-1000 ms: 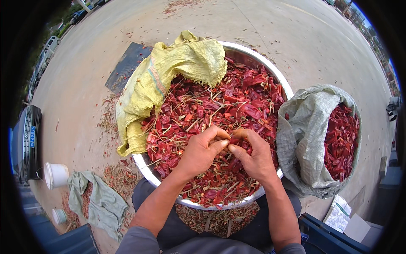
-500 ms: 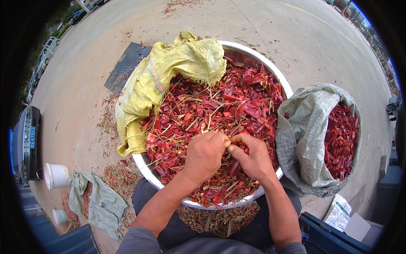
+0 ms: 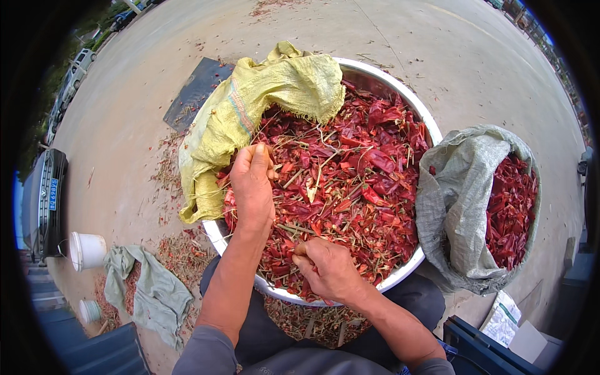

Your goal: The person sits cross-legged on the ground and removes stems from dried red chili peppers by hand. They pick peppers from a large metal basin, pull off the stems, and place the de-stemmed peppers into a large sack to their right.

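A large round metal basin (image 3: 219, 239) between my knees is heaped with dried red chili peppers (image 3: 379, 160), broken pieces and thin stems. Over its left part, my left hand (image 3: 251, 187) is raised with thumb and fingers pinched together, close to the yellow woven sack (image 3: 215, 134) draped on the rim. What it pinches, if anything, is too small to make out. Lower down, my right hand (image 3: 330, 270) rests close above the peppers near the basin's front, its fingertips also closed together. Its contents are hidden too.
An open pale woven sack (image 3: 459, 206) full of red peppers stands against the basin's right side. At left lie a white bucket (image 3: 87, 250), a grey-green sack (image 3: 150, 290) and scattered pepper scraps (image 3: 181, 256). A dark flat board (image 3: 194, 94) lies beyond the yellow sack.
My hands, which were together over the basin's middle, have come apart. The left went left and up toward the yellow sack; the right moved down and left toward the front rim.
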A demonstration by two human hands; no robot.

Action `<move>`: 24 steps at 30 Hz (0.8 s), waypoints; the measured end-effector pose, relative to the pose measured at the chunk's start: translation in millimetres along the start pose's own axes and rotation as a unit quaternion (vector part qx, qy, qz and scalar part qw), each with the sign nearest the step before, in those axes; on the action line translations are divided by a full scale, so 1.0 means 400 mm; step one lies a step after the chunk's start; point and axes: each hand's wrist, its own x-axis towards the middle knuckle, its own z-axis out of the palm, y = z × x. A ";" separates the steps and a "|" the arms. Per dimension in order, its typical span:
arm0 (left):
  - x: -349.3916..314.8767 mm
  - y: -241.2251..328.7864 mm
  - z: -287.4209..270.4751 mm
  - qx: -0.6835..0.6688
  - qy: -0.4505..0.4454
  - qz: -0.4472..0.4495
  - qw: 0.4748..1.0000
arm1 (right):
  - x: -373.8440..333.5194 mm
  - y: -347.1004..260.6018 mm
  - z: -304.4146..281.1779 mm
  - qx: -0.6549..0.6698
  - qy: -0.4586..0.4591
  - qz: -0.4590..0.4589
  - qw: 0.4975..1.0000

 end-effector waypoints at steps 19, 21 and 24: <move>0.175 -0.111 0.022 0.533 -0.190 0.166 0.808 | 0.025 0.029 -0.169 0.297 0.093 0.209 0.927; 0.187 -0.201 0.028 0.578 -0.259 0.188 0.751 | 0.024 0.016 -0.174 0.291 0.082 0.225 0.926; 0.181 -0.240 0.033 0.627 -0.299 0.056 0.717 | 0.040 0.012 -0.172 0.324 0.098 0.156 0.928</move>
